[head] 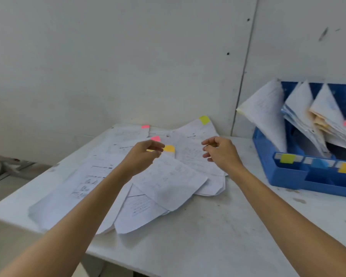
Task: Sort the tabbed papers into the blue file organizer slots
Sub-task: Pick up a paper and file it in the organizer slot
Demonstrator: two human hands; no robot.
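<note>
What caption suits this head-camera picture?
Left hand and right hand above scattered tabbed papers on a white table, blue file organizer alongside.

Location type: a bare, office-style paperwork station.

Indicators:
- A white table (208, 236), its top scuffed and stained, stands against a wall (128, 56) of plain white panels.
- A vertical panel seam (242, 80) and small dark holes (228, 53) show above the table's rear edge.
- At the table's right end sits a blue file organizer (288, 176). Its slots are marked with coloured labels (287, 158) and hold filed sheets.
- Loose printed papers (168, 182) with coloured tabs (204, 119) cover the table's middle.

No domestic or kitchen fittings appear on or around the table.
</note>
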